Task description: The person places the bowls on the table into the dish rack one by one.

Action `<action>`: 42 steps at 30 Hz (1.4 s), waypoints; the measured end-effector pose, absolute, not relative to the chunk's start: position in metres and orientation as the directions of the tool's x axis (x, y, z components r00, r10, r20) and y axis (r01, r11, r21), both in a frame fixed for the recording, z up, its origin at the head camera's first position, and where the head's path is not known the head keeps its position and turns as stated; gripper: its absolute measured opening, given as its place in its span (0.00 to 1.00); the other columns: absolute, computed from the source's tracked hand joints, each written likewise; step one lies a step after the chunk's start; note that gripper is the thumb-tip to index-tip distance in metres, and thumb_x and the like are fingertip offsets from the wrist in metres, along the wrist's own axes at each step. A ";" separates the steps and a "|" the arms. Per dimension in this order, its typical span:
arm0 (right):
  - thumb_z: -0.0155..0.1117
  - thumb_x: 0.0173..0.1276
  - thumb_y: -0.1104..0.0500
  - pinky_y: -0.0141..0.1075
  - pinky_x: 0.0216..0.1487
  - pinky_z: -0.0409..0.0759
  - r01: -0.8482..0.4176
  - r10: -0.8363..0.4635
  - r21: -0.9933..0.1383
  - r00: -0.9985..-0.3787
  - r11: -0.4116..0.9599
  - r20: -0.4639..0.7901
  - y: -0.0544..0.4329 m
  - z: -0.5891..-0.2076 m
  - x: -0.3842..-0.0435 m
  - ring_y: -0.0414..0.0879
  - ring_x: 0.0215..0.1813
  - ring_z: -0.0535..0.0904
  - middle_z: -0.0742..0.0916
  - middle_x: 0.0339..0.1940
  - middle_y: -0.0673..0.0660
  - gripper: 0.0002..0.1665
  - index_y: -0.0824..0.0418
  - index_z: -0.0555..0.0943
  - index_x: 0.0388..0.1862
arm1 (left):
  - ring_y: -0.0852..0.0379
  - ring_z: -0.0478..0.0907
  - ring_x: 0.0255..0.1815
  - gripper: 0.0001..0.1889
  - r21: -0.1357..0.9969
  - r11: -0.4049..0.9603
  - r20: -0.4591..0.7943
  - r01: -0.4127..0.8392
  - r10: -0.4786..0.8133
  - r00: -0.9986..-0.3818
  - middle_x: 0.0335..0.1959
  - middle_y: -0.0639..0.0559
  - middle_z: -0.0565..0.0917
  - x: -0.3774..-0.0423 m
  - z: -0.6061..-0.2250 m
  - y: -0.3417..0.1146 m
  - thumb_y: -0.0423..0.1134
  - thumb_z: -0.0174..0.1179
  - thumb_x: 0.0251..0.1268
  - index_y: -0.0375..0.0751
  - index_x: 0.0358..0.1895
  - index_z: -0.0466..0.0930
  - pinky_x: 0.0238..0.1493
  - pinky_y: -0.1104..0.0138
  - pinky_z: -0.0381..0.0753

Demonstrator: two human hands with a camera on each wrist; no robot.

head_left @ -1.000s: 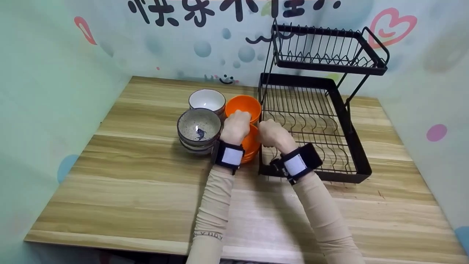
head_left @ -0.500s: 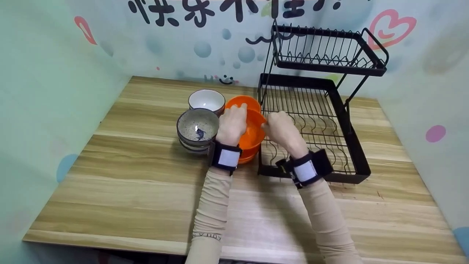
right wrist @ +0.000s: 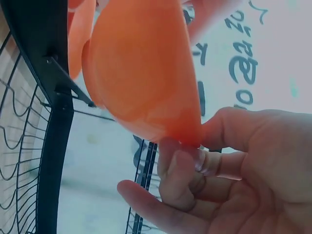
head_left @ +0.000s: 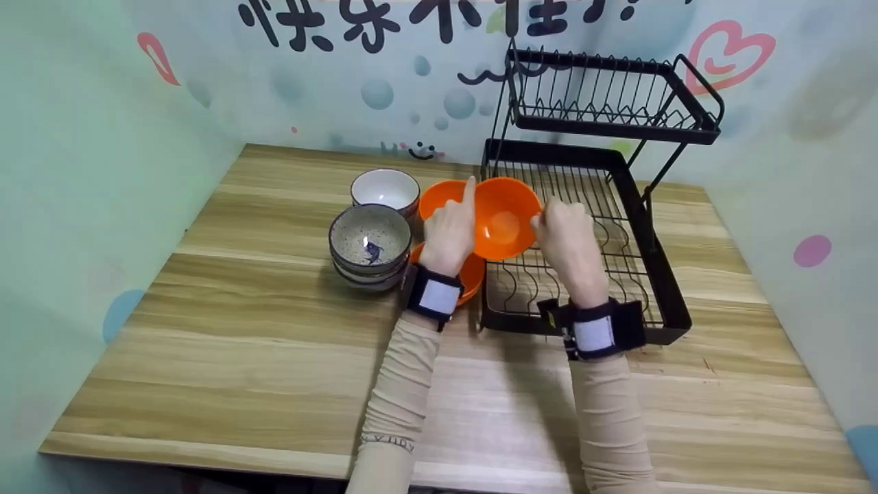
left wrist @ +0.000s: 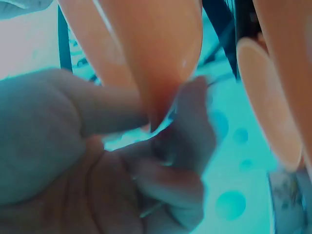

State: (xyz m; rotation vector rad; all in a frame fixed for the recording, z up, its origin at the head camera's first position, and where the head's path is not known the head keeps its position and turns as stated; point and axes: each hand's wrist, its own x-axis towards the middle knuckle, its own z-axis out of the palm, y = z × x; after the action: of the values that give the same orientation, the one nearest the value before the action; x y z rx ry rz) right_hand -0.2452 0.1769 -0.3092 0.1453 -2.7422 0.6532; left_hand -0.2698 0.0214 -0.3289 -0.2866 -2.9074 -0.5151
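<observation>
An orange bowl (head_left: pixel 506 219) is held up over the left part of the black dish rack's lower tier (head_left: pixel 597 336). My left hand (head_left: pixel 449 237) pinches its left rim between thumb and fingers, with the index finger pointing forward in the head view. On the opposite side, my right hand (head_left: pixel 568 243) pinches the rim, as the right wrist view also shows. Below the left hand, more orange bowls (head_left: pixel 472 276) are partly covered by it. Another orange bowl (head_left: pixel 439 195) stands just behind. In the left wrist view the held bowl (left wrist: pixel 156 44) fits between thumb and fingertips.
Left of the orange bowls stand a stack of speckled grey bowls (head_left: pixel 370 237) and a white-lined bowl (head_left: pixel 385 189). The rack's upper tier (head_left: pixel 614 127) rises over its back part. Walls enclose the wooden table (head_left: pixel 240 329) at the back and sides.
Both hands have lifted the orange bowl off the front stack and carried it to the right, over the rack's edge. The other bowls have stayed in place.
</observation>
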 end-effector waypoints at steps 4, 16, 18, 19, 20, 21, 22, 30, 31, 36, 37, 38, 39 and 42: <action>0.48 0.65 0.66 0.35 0.19 0.70 -0.160 0.023 -0.445 -0.925 0.881 0.378 0.181 -0.311 -0.244 0.52 0.21 0.76 0.82 0.23 0.65 0.11 0.71 0.76 0.30 | 0.42 0.84 0.34 0.28 0.343 0.900 0.264 0.269 0.183 -0.947 0.36 0.37 0.84 -0.270 -0.332 0.028 0.25 0.50 0.64 0.35 0.69 0.58 0.34 0.59 0.84; 0.47 0.73 0.54 0.36 0.37 0.79 -0.094 -0.019 -0.652 -0.992 0.753 0.121 0.195 -0.310 -0.248 0.57 0.45 0.84 0.83 0.53 0.70 0.26 0.66 0.66 0.65 | 0.40 0.84 0.35 0.22 0.413 0.857 0.290 0.307 0.196 -0.937 0.33 0.37 0.83 -0.269 -0.333 0.030 0.23 0.48 0.65 0.33 0.62 0.61 0.35 0.57 0.84; 0.46 0.74 0.55 0.39 0.43 0.80 -0.090 -0.070 -0.683 -0.996 0.725 0.057 0.198 -0.310 -0.249 0.58 0.51 0.82 0.78 0.62 0.69 0.30 0.63 0.59 0.71 | 0.41 0.84 0.35 0.22 0.404 0.858 0.293 0.317 0.207 -0.934 0.33 0.37 0.83 -0.269 -0.333 0.031 0.23 0.47 0.65 0.33 0.62 0.61 0.36 0.58 0.84; 0.45 0.74 0.55 0.39 0.45 0.80 -0.088 -0.096 -0.702 -0.995 0.707 0.028 0.199 -0.310 -0.250 0.58 0.52 0.81 0.75 0.65 0.69 0.31 0.61 0.56 0.73 | 0.41 0.84 0.35 0.22 0.400 0.859 0.293 0.321 0.212 -0.932 0.34 0.37 0.83 -0.268 -0.333 0.032 0.23 0.47 0.65 0.33 0.63 0.61 0.36 0.58 0.84; 0.44 0.74 0.56 0.39 0.46 0.81 -0.086 -0.120 -0.725 -0.993 0.684 0.005 0.200 -0.310 -0.251 0.58 0.53 0.81 0.73 0.67 0.69 0.32 0.59 0.53 0.75 | 0.41 0.84 0.35 0.22 0.399 0.859 0.290 0.322 0.216 -0.933 0.34 0.37 0.84 -0.268 -0.333 0.033 0.23 0.47 0.65 0.33 0.63 0.61 0.36 0.58 0.84; 0.44 0.74 0.57 0.38 0.46 0.81 -0.080 -0.136 -0.748 -0.991 0.659 -0.013 0.201 -0.310 -0.252 0.58 0.53 0.80 0.71 0.68 0.68 0.33 0.57 0.51 0.76 | 0.42 0.84 0.35 0.23 0.398 0.858 0.289 0.324 0.218 -0.932 0.34 0.37 0.84 -0.268 -0.333 0.033 0.23 0.47 0.65 0.33 0.64 0.61 0.36 0.58 0.84; 0.44 0.74 0.58 0.37 0.46 0.81 -0.077 -0.153 -0.773 -0.988 0.630 -0.026 0.202 -0.310 -0.252 0.57 0.53 0.80 0.70 0.70 0.67 0.34 0.54 0.50 0.76 | 0.42 0.84 0.35 0.23 0.398 0.858 0.289 0.326 0.220 -0.932 0.35 0.37 0.84 -0.268 -0.333 0.034 0.23 0.47 0.65 0.32 0.64 0.61 0.37 0.59 0.84; 0.48 0.74 0.56 0.38 0.46 0.84 -0.055 -0.229 -0.910 -0.972 0.411 -0.045 0.210 -0.309 -0.252 0.51 0.48 0.82 0.73 0.64 0.68 0.37 0.41 0.48 0.77 | 0.42 0.84 0.36 0.23 0.391 0.853 0.273 0.347 0.253 -0.928 0.36 0.37 0.83 -0.267 -0.334 0.035 0.24 0.45 0.67 0.33 0.65 0.61 0.36 0.59 0.84; 0.49 0.73 0.55 0.38 0.44 0.84 -0.057 -0.216 -0.910 -0.976 0.410 -0.036 0.210 -0.308 -0.252 0.49 0.45 0.83 0.75 0.61 0.69 0.36 0.41 0.49 0.76 | 0.42 0.84 0.37 0.22 0.392 0.852 0.267 0.347 0.256 -0.929 0.37 0.37 0.83 -0.267 -0.334 0.035 0.25 0.46 0.68 0.33 0.65 0.62 0.37 0.58 0.84; 0.53 0.71 0.53 0.37 0.38 0.85 -0.070 -0.110 -0.892 -0.994 0.447 0.023 0.214 -0.309 -0.253 0.46 0.38 0.85 0.79 0.53 0.69 0.33 0.41 0.58 0.73 | 0.41 0.84 0.38 0.15 0.357 0.881 0.229 0.310 0.239 -0.944 0.40 0.37 0.84 -0.268 -0.334 0.039 0.29 0.48 0.68 0.35 0.57 0.72 0.37 0.55 0.85; 0.53 0.70 0.52 0.37 0.37 0.85 -0.065 -0.086 -0.888 -0.996 0.455 0.029 0.215 -0.309 -0.253 0.47 0.38 0.85 0.79 0.54 0.68 0.33 0.40 0.60 0.72 | 0.41 0.84 0.38 0.13 0.345 0.889 0.219 0.301 0.236 -0.947 0.39 0.38 0.84 -0.268 -0.335 0.040 0.30 0.49 0.68 0.35 0.53 0.74 0.37 0.55 0.85; 0.54 0.70 0.51 0.37 0.37 0.85 -0.061 -0.061 -0.882 -0.997 0.467 0.037 0.216 -0.309 -0.252 0.48 0.38 0.85 0.79 0.53 0.68 0.32 0.39 0.60 0.72 | 0.42 0.84 0.38 0.10 0.330 0.899 0.202 0.288 0.231 -0.952 0.38 0.39 0.84 -0.268 -0.335 0.041 0.31 0.49 0.68 0.36 0.48 0.77 0.37 0.55 0.85; 0.54 0.69 0.51 0.37 0.36 0.85 -0.051 -0.037 -0.876 -0.999 0.480 0.038 0.216 -0.309 -0.252 0.48 0.37 0.85 0.80 0.52 0.68 0.32 0.38 0.61 0.71 | 0.44 0.84 0.38 0.08 0.315 0.908 0.179 0.277 0.230 -0.957 0.35 0.42 0.83 -0.268 -0.336 0.042 0.31 0.49 0.69 0.37 0.42 0.78 0.37 0.55 0.84; 0.55 0.69 0.47 0.34 0.33 0.85 -0.039 0.020 -0.842 -0.998 0.539 0.058 0.219 -0.310 -0.253 0.46 0.34 0.84 0.80 0.46 0.64 0.32 0.36 0.61 0.71 | 0.47 0.84 0.39 0.11 0.282 0.924 0.114 0.256 0.233 -0.966 0.30 0.47 0.80 -0.268 -0.337 0.044 0.32 0.49 0.68 0.40 0.26 0.74 0.37 0.55 0.84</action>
State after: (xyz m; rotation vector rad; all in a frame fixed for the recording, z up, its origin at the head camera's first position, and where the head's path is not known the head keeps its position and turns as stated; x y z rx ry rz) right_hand -0.2529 0.2187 -0.3100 0.0168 -2.7019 1.4806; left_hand -0.2679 0.0443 -0.3367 -0.3828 -3.0047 -0.4570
